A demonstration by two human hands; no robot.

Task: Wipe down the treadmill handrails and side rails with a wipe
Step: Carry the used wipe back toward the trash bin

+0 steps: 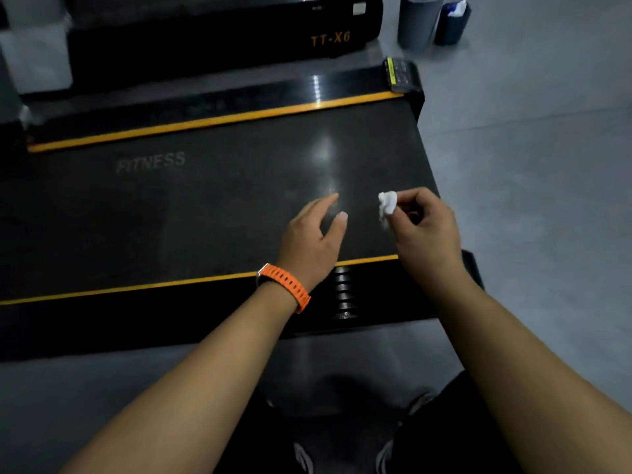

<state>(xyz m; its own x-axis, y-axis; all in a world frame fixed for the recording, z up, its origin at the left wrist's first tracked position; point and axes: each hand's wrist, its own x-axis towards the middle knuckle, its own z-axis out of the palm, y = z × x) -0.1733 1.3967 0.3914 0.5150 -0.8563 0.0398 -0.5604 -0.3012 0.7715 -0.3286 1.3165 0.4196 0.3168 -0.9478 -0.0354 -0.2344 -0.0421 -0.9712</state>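
a gym: treadmills (219,200) side by side on grey floor (530,148).

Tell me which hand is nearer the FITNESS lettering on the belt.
Left. The left hand is right of the FITNESS lettering; the right hand, pinching the wipe, is farther right.

Top right, on the grey floor (530,131): upright grey bin (419,20). Just beside it, dark box (451,27) with something white poking out. Orange watch strap (289,285) mid-picture. Blurred grey shoes (302,456) at the bottom edge.

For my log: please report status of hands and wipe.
Right hand pinches crumpled wipe over belt. Left hand open, empty. Nothing blocks near side rail.
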